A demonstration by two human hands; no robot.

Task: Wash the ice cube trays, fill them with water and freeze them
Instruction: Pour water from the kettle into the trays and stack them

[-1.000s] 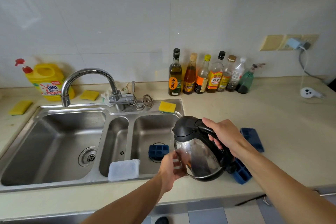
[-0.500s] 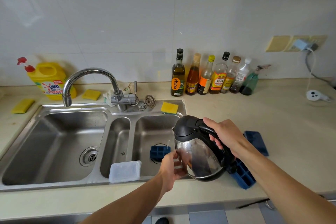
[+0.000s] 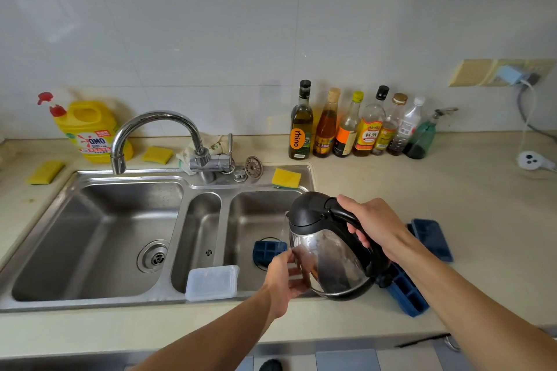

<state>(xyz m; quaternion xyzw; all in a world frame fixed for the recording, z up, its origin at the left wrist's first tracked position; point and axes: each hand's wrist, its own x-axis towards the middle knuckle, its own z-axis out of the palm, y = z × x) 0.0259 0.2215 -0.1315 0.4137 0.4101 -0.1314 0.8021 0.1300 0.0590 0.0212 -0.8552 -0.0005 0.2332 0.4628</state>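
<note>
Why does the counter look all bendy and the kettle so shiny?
Head view: the wide-angle lens curves the counter edge and sink rim; the steel kettle mirrors the room in streaky glare; soft daylight, faint shadows behind the bottles; nothing looks blurred.

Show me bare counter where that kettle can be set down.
Free: the counter between the bottle row and the blue trays, and the front strip below the sink rim. Crowded: around the faucet and under the kettle, where the blue trays lie.
</note>
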